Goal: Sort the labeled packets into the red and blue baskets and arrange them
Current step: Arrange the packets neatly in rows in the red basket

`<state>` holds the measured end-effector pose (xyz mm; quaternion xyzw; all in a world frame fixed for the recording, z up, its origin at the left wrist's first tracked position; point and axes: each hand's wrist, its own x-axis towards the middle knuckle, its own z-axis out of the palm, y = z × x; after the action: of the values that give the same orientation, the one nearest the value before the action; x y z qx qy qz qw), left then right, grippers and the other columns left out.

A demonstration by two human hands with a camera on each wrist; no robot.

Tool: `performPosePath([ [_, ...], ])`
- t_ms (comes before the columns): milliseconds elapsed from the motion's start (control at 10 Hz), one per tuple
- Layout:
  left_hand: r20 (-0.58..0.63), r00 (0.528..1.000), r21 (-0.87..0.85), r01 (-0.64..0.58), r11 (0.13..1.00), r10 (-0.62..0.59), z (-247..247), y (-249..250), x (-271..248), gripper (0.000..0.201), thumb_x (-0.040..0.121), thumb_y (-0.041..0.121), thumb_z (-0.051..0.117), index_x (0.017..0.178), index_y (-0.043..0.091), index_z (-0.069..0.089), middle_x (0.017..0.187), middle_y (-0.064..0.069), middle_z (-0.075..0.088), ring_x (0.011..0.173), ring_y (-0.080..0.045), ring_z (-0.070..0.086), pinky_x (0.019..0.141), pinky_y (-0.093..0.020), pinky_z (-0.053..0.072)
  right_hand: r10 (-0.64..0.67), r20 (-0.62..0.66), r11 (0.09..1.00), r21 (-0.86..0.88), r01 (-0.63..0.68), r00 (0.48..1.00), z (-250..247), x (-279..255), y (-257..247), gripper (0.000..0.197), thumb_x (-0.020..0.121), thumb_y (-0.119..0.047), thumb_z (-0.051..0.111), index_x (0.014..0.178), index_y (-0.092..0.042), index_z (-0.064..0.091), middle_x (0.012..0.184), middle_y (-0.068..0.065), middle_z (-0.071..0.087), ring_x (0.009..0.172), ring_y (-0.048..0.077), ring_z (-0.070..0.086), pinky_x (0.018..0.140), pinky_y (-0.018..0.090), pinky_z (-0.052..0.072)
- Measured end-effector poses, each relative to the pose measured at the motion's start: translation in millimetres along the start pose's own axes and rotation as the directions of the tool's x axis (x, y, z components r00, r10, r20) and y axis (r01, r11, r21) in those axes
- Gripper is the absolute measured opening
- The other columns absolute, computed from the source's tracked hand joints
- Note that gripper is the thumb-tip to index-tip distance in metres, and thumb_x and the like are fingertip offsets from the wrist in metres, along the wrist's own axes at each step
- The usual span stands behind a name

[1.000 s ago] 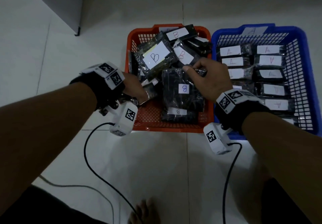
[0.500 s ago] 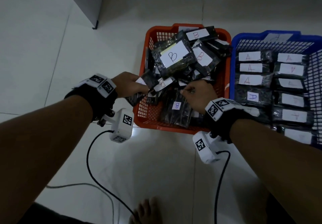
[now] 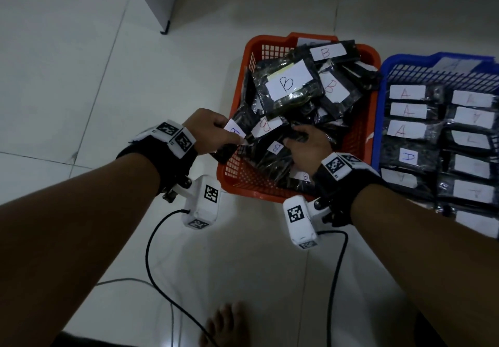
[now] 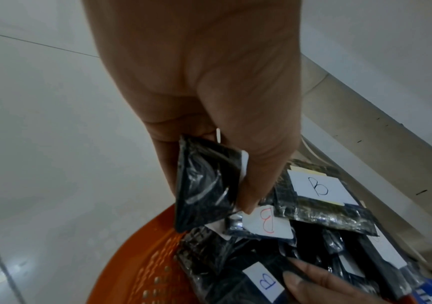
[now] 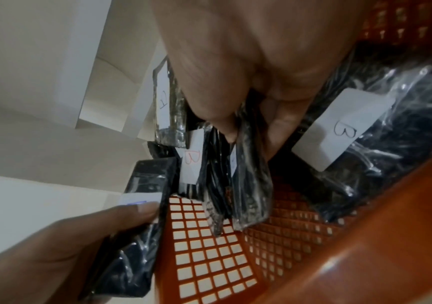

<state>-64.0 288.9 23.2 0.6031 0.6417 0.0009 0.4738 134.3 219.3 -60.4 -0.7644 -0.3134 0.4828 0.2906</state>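
Baskets side by side on the white tiled floor (image 3: 81, 76): the red basket (image 3: 374, 119) on the left, the blue basket (image 3: 378, 114) touching it on the right. The left hand (image 3: 213, 133) sits at the red basket's near left corner, thumb and fingers (image 4: 259, 179) pinching a dark plastic packet (image 4: 204, 185) by its white label, and the packet hangs over the orange rim. From the left wrist you see the packet's glossy back, its letter turned away. Over to the right hand (image 3: 307, 144), down inside the red basket among the pile: its fingers (image 5: 279, 127) are curled round the top edge of another dark packet (image 5: 251, 181), which stands on edge against the mesh floor of the basket. Around it, a loose jumble of packets marked B (image 3: 289, 84), some flat, some tilted, one big label facing up at the far side. The blue basket holds packets marked A (image 3: 405, 110), laid flat in two neat columns. Black cables (image 3: 151, 252) trail from the wrist cameras across the floor, and a bare foot (image 3: 224, 325) shows at the bottom edge.
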Motion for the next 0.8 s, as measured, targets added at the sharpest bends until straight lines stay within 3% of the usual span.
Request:
performPosePath([
  [100, 0.007, 1.000, 0.024, -0.006, 1.000, 0.006, 1, -1, 1, 0.028, 0.070, 0.027, 0.084, 0.093, 0.013, 0.076, 0.088, -0.004, 0.074, 0.082, -0.020, 0.071, 0.079, -0.041, 0.059, -0.021, 0.095, 0.980, 0.197, 0.002, 0.995, 0, -7, -11, 0.033, 0.086, -0.020, 0.067, 0.115, -0.005, 0.063, 0.109, 0.008, 0.065, 0.100, 0.025, 0.064, 0.084, 0.026, 0.051],
  [200, 0.016, 1.000, 0.020, 0.018, 1.000, -0.018, 0, -1, 3, 0.030, 0.069, 0.028, 0.085, 0.093, 0.013, 0.076, 0.088, -0.005, 0.074, 0.082, -0.020, 0.072, 0.078, -0.041, 0.060, -0.052, 0.299, 0.999, 0.022, 0.047, 0.953, -12, 5, -11, 0.025, 0.058, -0.010, 0.084, 0.064, -0.010, 0.059, 0.060, 0.007, 0.058, 0.049, 0.017, 0.057, 0.039, 0.011, 0.030],
  [300, 0.008, 1.000, 0.051, 0.013, 0.999, -0.013, 0, 3, 4, 0.028, 0.069, 0.031, 0.085, 0.090, 0.015, 0.076, 0.088, -0.006, 0.074, 0.082, -0.022, 0.072, 0.078, -0.042, 0.060, 0.151, 0.153, 0.988, -0.003, -0.152, 0.977, -14, 3, -6, 0.009, 0.089, -0.016, 0.060, 0.091, -0.009, 0.063, 0.080, 0.006, 0.062, 0.066, 0.017, 0.063, 0.049, 0.020, 0.054],
  [400, 0.005, 1.000, 0.083, 0.003, 0.997, -0.003, 0, 6, 3, 0.013, 0.070, 0.031, 0.084, 0.078, 0.026, 0.075, 0.088, -0.003, 0.074, 0.081, -0.019, 0.071, 0.078, -0.037, 0.059, 0.168, 0.187, 0.982, 0.059, -0.182, 0.968, -8, -4, -1, 0.012, 0.093, -0.016, 0.056, 0.100, -0.009, 0.063, 0.106, 0.018, 0.066, 0.092, 0.030, 0.069, 0.074, 0.039, 0.061],
  [500, 0.009, 1.000, 0.084, 0.006, 0.996, -0.006, -2, 7, 4, 0.014, 0.070, 0.033, 0.084, 0.068, 0.034, 0.071, 0.085, -0.001, 0.074, 0.079, -0.017, 0.071, 0.076, -0.033, 0.059, 0.194, 0.209, 0.971, 0.101, -0.219, 0.958, -7, -9, 5, 0.026, 0.096, -0.014, 0.053, 0.119, -0.004, 0.059, 0.115, 0.024, 0.062, 0.095, 0.032, 0.067, 0.080, 0.043, 0.060],
  [700, -0.006, 1.000, 0.142, 0.014, 0.990, -0.014, 0, 4, 11, 0.022, 0.068, 0.041, 0.083, 0.077, 0.025, 0.072, 0.089, -0.002, 0.073, 0.083, -0.017, 0.069, 0.081, -0.035, 0.058, 0.185, 0.173, 0.982, 0.013, -0.191, 0.967, 3, -6, 11, 0.034, 0.096, -0.011, 0.046, 0.123, 0.009, 0.053, 0.121, 0.029, 0.058, 0.109, 0.043, 0.061, 0.088, 0.048, 0.056],
  [800, 0.002, 0.999, 0.153, 0.036, 0.988, -0.037, -1, 4, 14, 0.034, 0.066, 0.042, 0.084, 0.086, 0.016, 0.075, 0.089, -0.002, 0.072, 0.084, -0.018, 0.069, 0.083, -0.038, 0.058, 0.171, 0.248, 0.985, -0.062, -0.161, 0.954, 9, -8, 12, 0.039, 0.096, -0.009, 0.044, 0.130, 0.008, 0.049, 0.130, 0.029, 0.054, 0.116, 0.042, 0.057, 0.092, 0.048, 0.054],
])
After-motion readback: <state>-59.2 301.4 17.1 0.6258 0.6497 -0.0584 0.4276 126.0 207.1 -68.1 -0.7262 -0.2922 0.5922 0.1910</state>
